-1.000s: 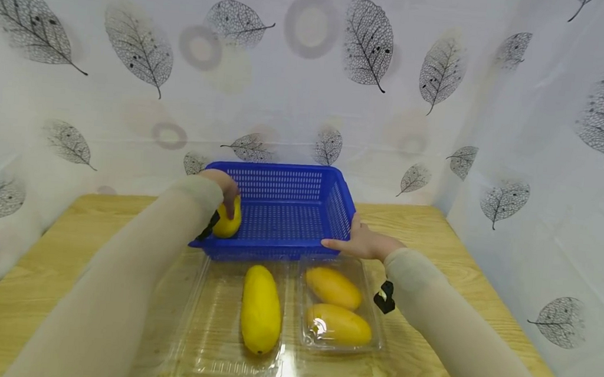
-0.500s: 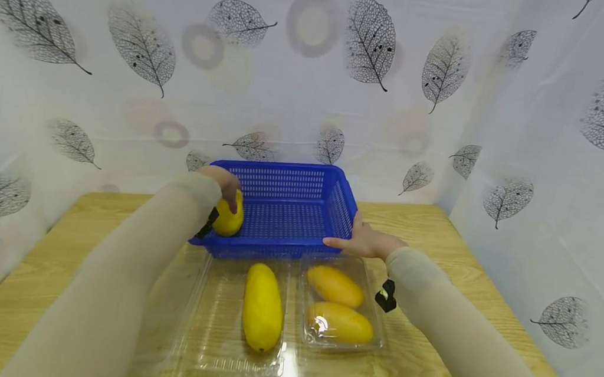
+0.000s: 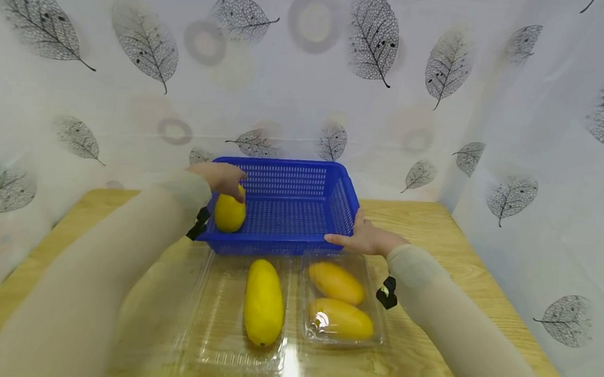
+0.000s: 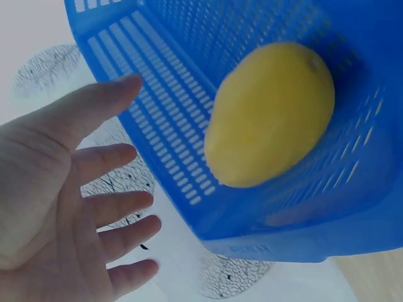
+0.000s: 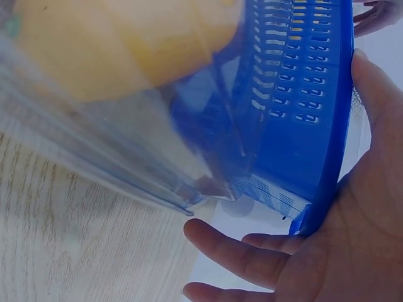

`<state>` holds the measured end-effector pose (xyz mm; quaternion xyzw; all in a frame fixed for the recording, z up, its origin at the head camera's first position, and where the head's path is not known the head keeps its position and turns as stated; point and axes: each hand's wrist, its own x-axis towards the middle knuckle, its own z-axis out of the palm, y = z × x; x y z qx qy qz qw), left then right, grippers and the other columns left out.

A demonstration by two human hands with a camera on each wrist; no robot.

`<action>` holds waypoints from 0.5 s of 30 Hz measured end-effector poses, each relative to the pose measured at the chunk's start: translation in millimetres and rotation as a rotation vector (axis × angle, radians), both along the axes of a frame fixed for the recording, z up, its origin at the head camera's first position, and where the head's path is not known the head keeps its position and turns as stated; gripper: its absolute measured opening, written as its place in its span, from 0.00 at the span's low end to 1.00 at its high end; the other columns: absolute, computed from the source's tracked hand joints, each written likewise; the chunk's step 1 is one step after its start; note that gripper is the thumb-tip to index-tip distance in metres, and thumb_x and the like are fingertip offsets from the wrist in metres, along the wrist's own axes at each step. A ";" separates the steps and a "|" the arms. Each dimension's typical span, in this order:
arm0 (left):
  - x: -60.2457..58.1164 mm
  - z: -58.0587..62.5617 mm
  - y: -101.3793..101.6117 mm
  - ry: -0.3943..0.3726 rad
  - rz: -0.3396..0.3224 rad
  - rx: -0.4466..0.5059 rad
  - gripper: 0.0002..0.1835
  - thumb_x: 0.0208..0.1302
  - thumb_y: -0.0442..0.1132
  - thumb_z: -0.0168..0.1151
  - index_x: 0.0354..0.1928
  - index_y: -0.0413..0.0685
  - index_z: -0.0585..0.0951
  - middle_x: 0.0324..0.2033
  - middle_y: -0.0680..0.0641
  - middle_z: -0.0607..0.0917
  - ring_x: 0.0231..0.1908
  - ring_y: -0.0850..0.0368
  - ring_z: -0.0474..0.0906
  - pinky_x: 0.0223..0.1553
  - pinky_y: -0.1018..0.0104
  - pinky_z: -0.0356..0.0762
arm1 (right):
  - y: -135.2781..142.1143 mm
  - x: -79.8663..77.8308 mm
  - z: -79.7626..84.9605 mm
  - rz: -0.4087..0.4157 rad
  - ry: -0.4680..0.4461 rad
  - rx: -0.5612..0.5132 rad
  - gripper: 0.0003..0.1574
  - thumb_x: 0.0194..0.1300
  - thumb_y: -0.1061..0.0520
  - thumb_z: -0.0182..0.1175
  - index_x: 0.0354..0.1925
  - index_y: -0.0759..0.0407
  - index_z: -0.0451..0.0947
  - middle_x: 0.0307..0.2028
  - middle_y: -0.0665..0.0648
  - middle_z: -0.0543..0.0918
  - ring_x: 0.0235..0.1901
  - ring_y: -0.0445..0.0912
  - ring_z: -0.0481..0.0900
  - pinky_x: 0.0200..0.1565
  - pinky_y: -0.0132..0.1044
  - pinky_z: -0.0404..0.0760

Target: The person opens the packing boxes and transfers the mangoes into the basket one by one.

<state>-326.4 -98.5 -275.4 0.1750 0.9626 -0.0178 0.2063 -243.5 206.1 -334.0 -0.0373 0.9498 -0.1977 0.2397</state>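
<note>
A blue plastic basket (image 3: 281, 246) stands at the back of the table. Inside its left end lies a yellow oval fruit (image 4: 271, 116), smooth, with a small stem scar. My left hand (image 3: 220, 177) is above that end; in the left wrist view its spread fingers (image 4: 119, 207) hold nothing, apart from the fruit and near the basket's rim. My right hand (image 3: 369, 239) rests against the front right corner of the basket. The right wrist view shows its thumb (image 5: 371, 82) along the rim and extended fingers (image 5: 239, 251) around the corner.
A long yellow fruit (image 3: 264, 304) lies in a clear plastic tray (image 3: 211, 323) before the basket. Beside it, a clear lidded box (image 3: 340, 344) holds two mangoes (image 3: 342, 319). A leaf-print curtain (image 3: 299, 93) hangs behind the wooden table (image 3: 426, 234).
My left hand has let go of the oval fruit and risen slightly up and left, leaving it in the basket. My right hand stays at the corner.
</note>
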 end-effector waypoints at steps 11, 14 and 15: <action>20.1 6.2 -2.4 0.110 -0.086 -0.027 0.34 0.55 0.50 0.54 0.60 0.43 0.59 0.58 0.36 0.58 0.57 0.39 0.51 0.53 0.42 0.49 | -0.5 0.9 2.5 0.011 0.004 0.021 0.75 0.37 0.18 0.41 0.58 0.62 0.13 0.61 0.69 0.32 0.60 0.60 0.35 0.56 0.56 0.43; 23.4 4.3 -6.4 0.147 -0.059 -0.039 0.33 0.55 0.52 0.53 0.60 0.45 0.59 0.58 0.37 0.57 0.57 0.39 0.50 0.52 0.39 0.48 | -0.8 1.4 2.9 0.012 0.006 0.024 0.75 0.37 0.18 0.41 0.58 0.62 0.13 0.61 0.69 0.31 0.60 0.60 0.34 0.56 0.56 0.42; 24.5 3.6 -7.9 0.161 -0.056 -0.039 0.33 0.55 0.52 0.53 0.60 0.45 0.59 0.58 0.37 0.58 0.57 0.39 0.50 0.51 0.38 0.47 | -0.9 1.4 3.1 0.013 0.004 0.026 0.75 0.37 0.18 0.40 0.58 0.61 0.13 0.61 0.69 0.32 0.60 0.60 0.34 0.56 0.56 0.42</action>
